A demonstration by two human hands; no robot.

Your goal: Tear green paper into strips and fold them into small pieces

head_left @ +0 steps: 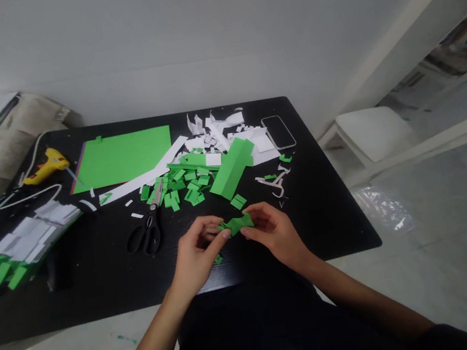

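Note:
Between my two hands, a small crumpled strip of green paper [236,224] is held above the table's near edge. My left hand [201,248] pinches its left end between thumb and fingers. The right end is in the closed fingers of my right hand [274,232]. Just beyond lie a small folded green piece [238,201] and a larger creased green sheet [232,169]. A heap of small green folded pieces [190,183] spreads behind my left hand. Scissors [148,227] with black handles rest left of it, their blades against the heap.
The black table [114,288] carries a green sheet stack [124,157], white paper scraps [225,123], a phone [279,132] at the right and a yellow glue gun [48,165] with a cable. A layered white and green paper piece [30,237] lies left. A white stool [371,132] stands right.

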